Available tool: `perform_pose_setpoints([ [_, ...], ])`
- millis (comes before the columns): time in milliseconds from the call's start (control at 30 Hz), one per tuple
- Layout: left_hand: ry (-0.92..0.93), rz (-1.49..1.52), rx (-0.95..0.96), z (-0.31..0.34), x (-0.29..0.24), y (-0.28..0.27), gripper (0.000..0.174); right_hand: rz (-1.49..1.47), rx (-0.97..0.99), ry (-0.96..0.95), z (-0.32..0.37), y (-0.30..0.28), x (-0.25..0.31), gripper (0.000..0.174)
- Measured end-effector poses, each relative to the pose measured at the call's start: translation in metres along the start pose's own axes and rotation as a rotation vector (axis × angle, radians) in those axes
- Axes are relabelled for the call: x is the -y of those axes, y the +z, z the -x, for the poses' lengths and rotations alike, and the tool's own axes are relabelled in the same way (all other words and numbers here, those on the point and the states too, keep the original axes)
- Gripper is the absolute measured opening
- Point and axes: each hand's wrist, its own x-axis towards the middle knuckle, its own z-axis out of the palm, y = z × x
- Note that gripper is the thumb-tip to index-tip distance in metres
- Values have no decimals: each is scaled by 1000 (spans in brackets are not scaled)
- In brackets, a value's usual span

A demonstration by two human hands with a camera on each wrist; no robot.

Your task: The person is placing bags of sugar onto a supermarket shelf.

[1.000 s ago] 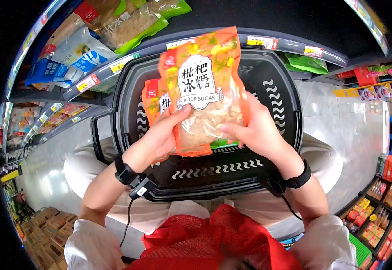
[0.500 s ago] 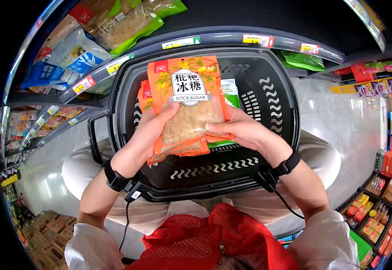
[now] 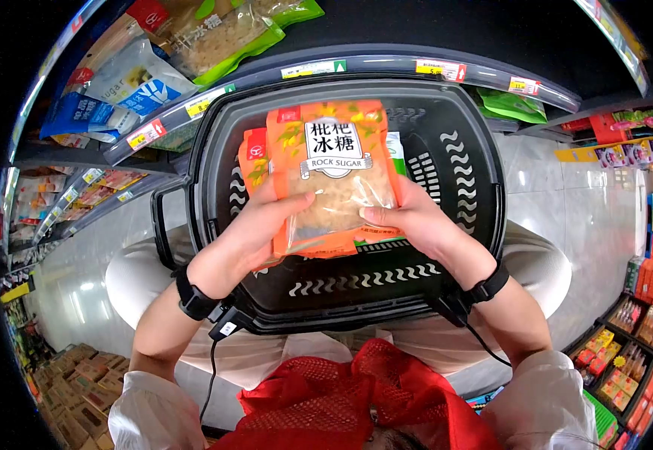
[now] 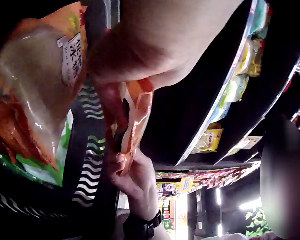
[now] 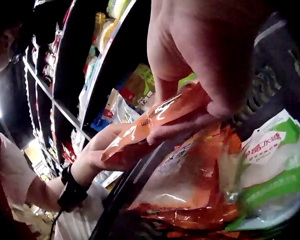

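Observation:
Both hands hold an orange rock sugar bag over a black shopping basket. The left hand grips the bag's left side, thumb across its front. On the opposite side, the right hand pinches the edge with its thumb on the clear window. In the right wrist view the held bag shows edge-on above the basket's contents. Beneath it lie a similar orange bag and a green-and-white sugar bag, both partly covered in the head view.
The basket sits between the person's legs, close against a shelf edge with price tags. Blue-and-white and green-edged sugar bags lie on the shelf at upper left. Boxed goods stand at the right.
The held bag has come down from a higher, tilted pose and now lies straighter over the basket. Both hands have kept hold of its sides and moved with it.

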Motion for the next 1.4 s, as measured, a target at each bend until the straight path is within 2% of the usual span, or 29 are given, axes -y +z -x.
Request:
perform_pose_setpoints([
  [67, 49, 0, 4, -1, 5, 2, 44, 81, -102, 10, 4, 1, 3, 53],
  [200, 168, -9, 63, -1, 1, 7, 53, 151, -123, -71, 4, -5, 11, 43],
  [333, 159, -39, 89, 0, -4, 9, 51, 88, -115, -142, 5, -4, 10, 44],
  [400, 73, 151, 18, 0, -8, 11, 46, 144, -115, -231, 3, -1, 4, 43],
  [533, 49, 114, -3, -8, 7, 4, 41, 222, -111, -229, 0, 2, -4, 41],
  [633, -16, 157, -66, -12, 17, 0, 37, 140, -72, -138, -1, 4, 2, 39],
  [700, -29, 97, -46, -12, 23, 0, 37, -98, -208, -30, -2, 3, 4, 38],
  [867, 9, -12, -33, -7, 28, 12, 41, -160, -228, -91, 2, 2, 3, 30],
  [933, -2, -61, -64, -9, 30, 10, 40, -164, -285, -142, 2, 1, 1, 30],
  [1000, 64, -92, -70, -11, 28, 8, 41, -148, -365, -209, 2, -7, 6, 32],
  [1033, 88, -234, -24, -11, 29, 4, 49, -205, -374, -234, 2, -13, 13, 31],
  [1067, 91, -230, -29, -10, 27, 0, 49, -263, -385, -259, 2, -19, 20, 31],
  [1167, 471, -1353, 252, -8, 17, -15, 52, -241, -391, -369, 1, -36, 37, 38],
  [1200, 473, -1352, 249, -6, 19, -16, 52, -315, -386, -369, 2, -36, 39, 38],
  [1267, 493, -1934, 149, -1, 26, -20, 60, -439, -383, -348, 4, -33, 47, 39],
  [1300, 458, -1996, 180, 0, 25, -23, 74, -444, -359, -357, 5, -35, 49, 39],
  [1333, 460, -1992, 179, 3, 26, -23, 74, -441, -360, -355, 5, -34, 49, 39],
  [1400, 219, -2090, 127, 11, 25, -18, 86, -425, -353, -331, 5, -34, 48, 39],
])
